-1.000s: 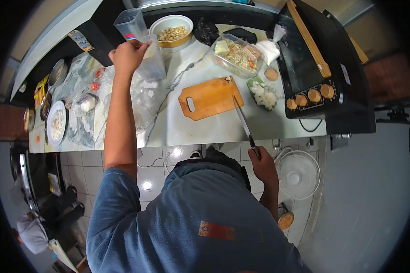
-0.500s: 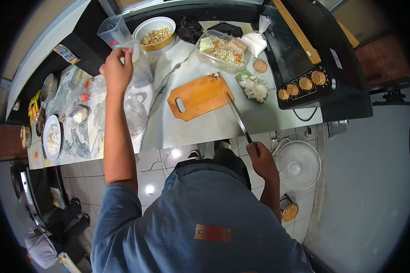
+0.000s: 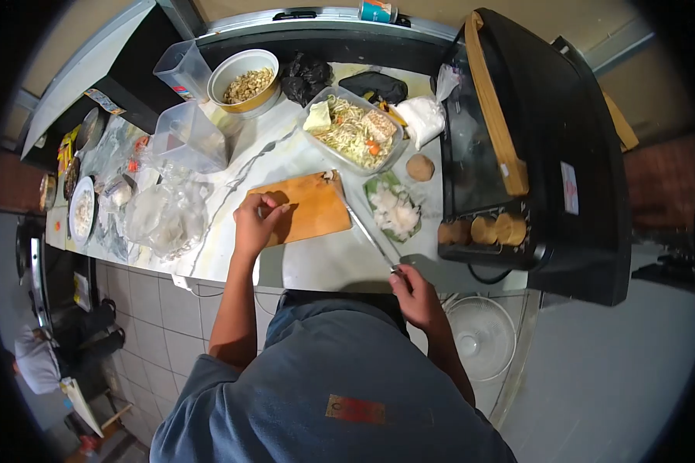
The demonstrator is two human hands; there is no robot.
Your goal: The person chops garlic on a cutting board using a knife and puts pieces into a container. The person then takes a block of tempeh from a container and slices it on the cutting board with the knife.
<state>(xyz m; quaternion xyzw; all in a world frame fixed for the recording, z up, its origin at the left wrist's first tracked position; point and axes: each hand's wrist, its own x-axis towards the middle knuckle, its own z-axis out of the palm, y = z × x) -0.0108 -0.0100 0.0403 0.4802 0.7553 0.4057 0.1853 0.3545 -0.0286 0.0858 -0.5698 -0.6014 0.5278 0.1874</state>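
- Chopped white pieces already lie on green wrapping right of the cutting board, which sits toward the counter's near edge.
- Cutting looks largely done: a small scrap at the board's far right corner is all that shows left there, though the left hand hides part of the wood.
- That hand is over the board's left end, fingers bent, thumb and forefinger close together; I cannot tell whether they pinch anything.
- The right hand has its fingers wrapped round the handle of the knife, tip at the board's right edge.
- Half a second ago, the left hand was by the clear container, toward the counter's far edge.
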